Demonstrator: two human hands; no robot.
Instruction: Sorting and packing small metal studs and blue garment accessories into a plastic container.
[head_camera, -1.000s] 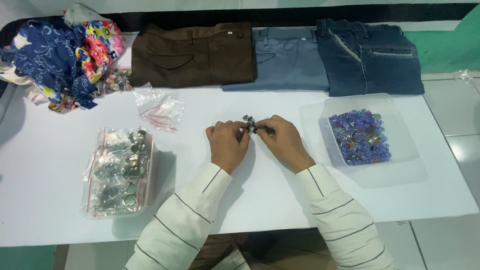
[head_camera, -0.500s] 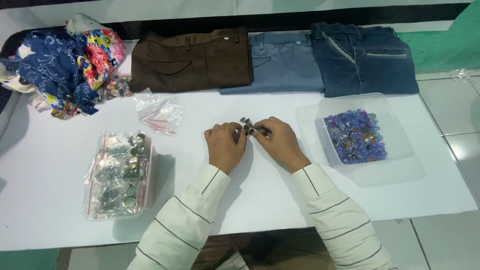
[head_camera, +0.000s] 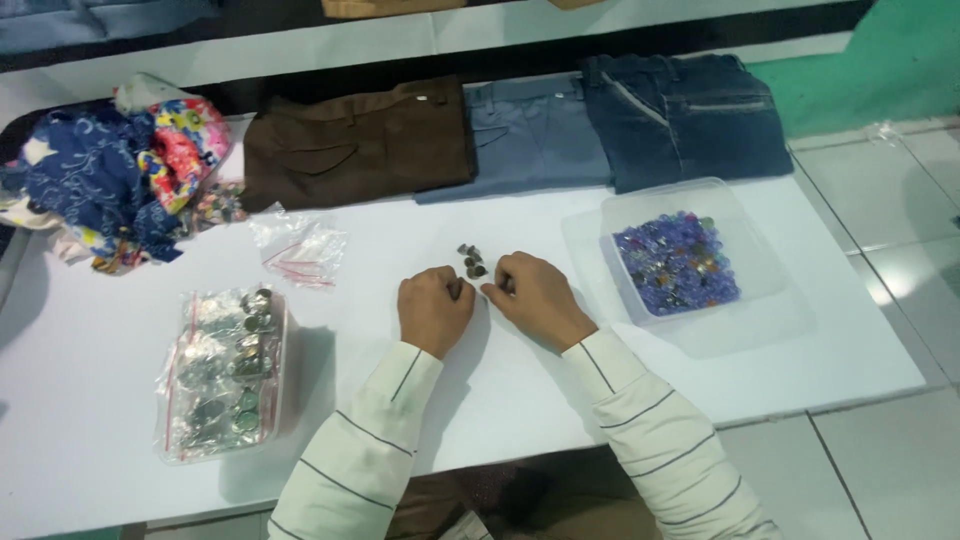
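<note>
Head view, clear tub (head_camera: 752, 262) – purple beads (head_camera: 677, 264), bag (head_camera: 222, 372) – metal buttons (head_camera: 225, 350)

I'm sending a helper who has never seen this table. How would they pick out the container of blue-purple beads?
On the white table, look below the dark blue jeans, past the person's right hand. The clear plastic tub there holds blue and purple beads. The clear bag at the other end holds silvery metal pieces instead.
</note>
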